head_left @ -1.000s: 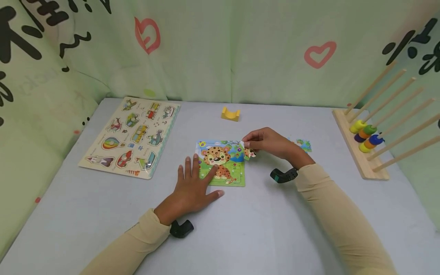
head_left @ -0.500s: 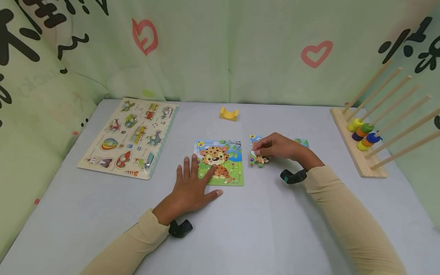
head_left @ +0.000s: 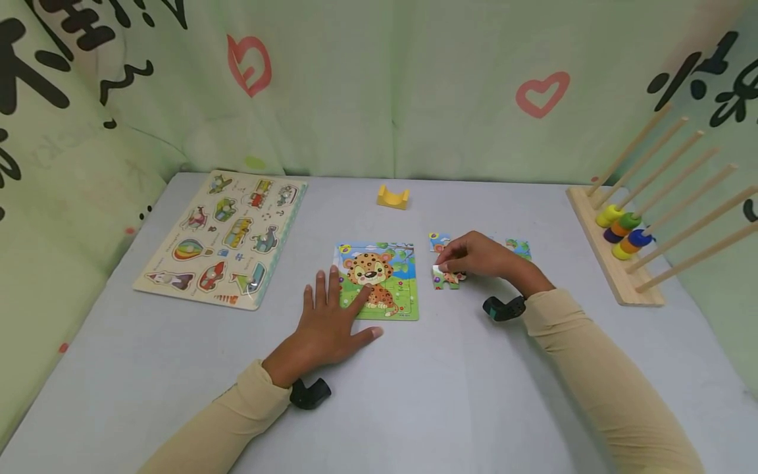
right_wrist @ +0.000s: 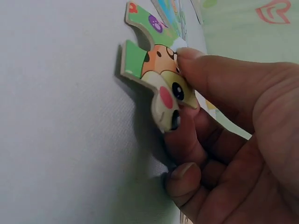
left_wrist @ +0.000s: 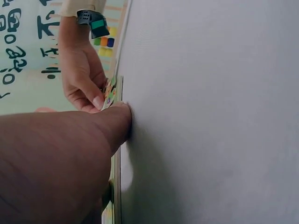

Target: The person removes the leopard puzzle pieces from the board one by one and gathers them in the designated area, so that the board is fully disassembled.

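Note:
My left hand [head_left: 324,332] lies flat with fingers spread, its fingertips on the left side of a square leopard picture puzzle [head_left: 408,304]. To the right of that puzzle, my right hand [head_left: 482,255] pinches a jigsaw piece [right_wrist: 161,60] between thumb and fingers. Green ground, orange spotted fur and part of an animal's face are printed on this piece, which is tilted close over the table in the right wrist view. Another jigsaw piece [head_left: 438,241] lies just behind the right hand, and a blue-green piece [head_left: 519,247] shows beyond the wrist.
A wooden board of vehicle and toy pictures [head_left: 227,240] lies at the left. A yellow curved block [head_left: 393,197] sits near the back edge. At the right stands a wooden rack with tall pegs [head_left: 618,263] and several coloured beads. Printed curtains enclose the table.
My right hand has moved right, away from the leopard puzzle's upper right corner, carrying the jigsaw piece down beside the loose ones. My left hand has stayed in place.

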### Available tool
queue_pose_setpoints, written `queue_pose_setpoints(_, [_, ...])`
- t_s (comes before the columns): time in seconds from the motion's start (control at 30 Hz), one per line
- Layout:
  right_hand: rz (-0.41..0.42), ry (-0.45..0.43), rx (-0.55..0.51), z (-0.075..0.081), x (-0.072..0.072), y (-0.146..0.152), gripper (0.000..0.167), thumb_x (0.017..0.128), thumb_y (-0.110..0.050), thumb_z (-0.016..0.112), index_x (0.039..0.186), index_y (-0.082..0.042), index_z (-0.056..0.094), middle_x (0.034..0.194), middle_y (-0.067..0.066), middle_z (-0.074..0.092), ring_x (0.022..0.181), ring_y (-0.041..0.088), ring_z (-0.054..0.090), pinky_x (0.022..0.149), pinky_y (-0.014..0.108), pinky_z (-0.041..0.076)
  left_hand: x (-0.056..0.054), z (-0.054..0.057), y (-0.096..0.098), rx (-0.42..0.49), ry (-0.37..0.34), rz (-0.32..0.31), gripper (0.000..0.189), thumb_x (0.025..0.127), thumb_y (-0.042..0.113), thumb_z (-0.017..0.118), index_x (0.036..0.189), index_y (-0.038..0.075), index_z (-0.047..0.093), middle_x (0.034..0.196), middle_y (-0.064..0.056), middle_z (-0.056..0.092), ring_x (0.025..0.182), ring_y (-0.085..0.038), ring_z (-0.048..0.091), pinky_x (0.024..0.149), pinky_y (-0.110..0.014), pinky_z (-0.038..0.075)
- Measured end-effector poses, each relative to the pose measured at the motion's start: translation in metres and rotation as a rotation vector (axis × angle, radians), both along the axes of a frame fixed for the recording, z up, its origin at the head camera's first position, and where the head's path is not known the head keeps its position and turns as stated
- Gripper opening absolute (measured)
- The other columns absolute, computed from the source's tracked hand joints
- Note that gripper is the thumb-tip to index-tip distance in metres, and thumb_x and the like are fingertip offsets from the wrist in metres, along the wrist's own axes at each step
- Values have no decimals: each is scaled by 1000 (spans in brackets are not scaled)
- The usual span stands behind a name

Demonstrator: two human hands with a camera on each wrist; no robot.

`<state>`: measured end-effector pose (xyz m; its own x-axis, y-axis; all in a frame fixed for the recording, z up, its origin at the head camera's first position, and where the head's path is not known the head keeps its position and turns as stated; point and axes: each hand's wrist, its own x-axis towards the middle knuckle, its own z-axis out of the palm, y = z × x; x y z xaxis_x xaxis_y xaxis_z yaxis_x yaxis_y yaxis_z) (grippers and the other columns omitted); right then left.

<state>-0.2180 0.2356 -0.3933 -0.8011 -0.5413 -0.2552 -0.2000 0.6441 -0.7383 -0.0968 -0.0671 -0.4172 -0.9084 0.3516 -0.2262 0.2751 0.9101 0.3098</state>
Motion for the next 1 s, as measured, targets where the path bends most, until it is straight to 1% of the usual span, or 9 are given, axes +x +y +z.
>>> queue_pose_setpoints(0.1, [-16, 3, 10, 0, 2, 1, 12, 92, -11, 68, 98, -2, 73, 82, 3, 66, 71, 15, 51, 63, 29, 42, 0, 0, 0, -1, -3, 2, 78, 92, 63, 51, 155, 24, 29, 156, -31, -7, 141, -50, -12, 109, -64, -2])
queue_pose_setpoints(0.2, [-33, 29, 23, 0, 3, 1, 10, 90, -9, 70, 96, -2, 71, 83, 4, 66, 73, 18, 52, 66, 30, 43, 1, -1, 0, 1, -2, 0, 78, 91, 64, 50, 155, 25, 28, 156, -31, -7, 141, -50, -12, 109, -64, -2])
queue_pose_setpoints(0.33, [-66, 106, 57, 0, 4, 1, 7, 88, -7, 70, 95, -4, 71, 87, 4, 66, 78, 20, 53, 69, 31, 44, 1, -2, 1, 6, -1, -3, 78, 91, 64, 51, 155, 24, 29, 156, -31, -7, 140, -51, -12, 108, -65, -2])
queue_pose_setpoints(0.43, [-101, 143, 63, 0, 4, 1, 7, 88, -6, 69, 95, -5, 72, 91, 5, 67, 81, 21, 53, 70, 33, 44, 0, -3, 0, 7, -1, -6, 79, 91, 64, 50, 155, 24, 27, 156, -30, -9, 141, -49, -14, 109, -64, -2])
queue_pose_setpoints(0.53, [-121, 148, 50, 0, 3, 1, 9, 89, -4, 67, 97, -4, 72, 95, 6, 68, 84, 22, 54, 73, 33, 45, 0, -4, -1, 12, 12, -28, 79, 93, 63, 50, 156, 21, 26, 158, -27, -10, 143, -44, -15, 111, -60, 1])
queue_pose_setpoints(0.67, [-128, 151, 39, 0, 2, 1, 11, 90, -2, 65, 99, -2, 71, 98, 8, 69, 86, 22, 55, 73, 31, 45, 0, -4, -1, 32, 8, -77, 80, 96, 57, 50, 156, 12, 22, 159, -24, -9, 144, -39, -12, 113, -54, 7])
queue_pose_setpoints(0.77, [-132, 163, 42, 1, 2, 1, 11, 90, -2, 65, 99, -2, 72, 97, 8, 69, 83, 21, 54, 70, 29, 44, 0, -3, 0, 66, -7, -103, 74, 98, 52, 49, 156, 16, 22, 158, -27, -7, 144, -41, -11, 113, -55, 7])
queue_pose_setpoints(0.9, [-137, 165, 38, 3, 1, 0, 10, 91, -4, 66, 99, -1, 71, 98, 8, 69, 83, 21, 55, 70, 29, 45, 0, -1, 2, 83, -6, -120, 66, 99, 49, 49, 156, 27, 24, 156, -31, -6, 143, -45, -13, 112, -58, 4])
queue_pose_setpoints(1.0, [-143, 165, 36, 4, 1, -2, 10, 92, -8, 67, 99, -2, 71, 98, 7, 69, 83, 21, 55, 70, 30, 45, 1, 0, 5, 77, -1, -116, 66, 99, 49, 49, 156, 28, 25, 156, -32, -7, 142, -46, -13, 112, -59, 3])
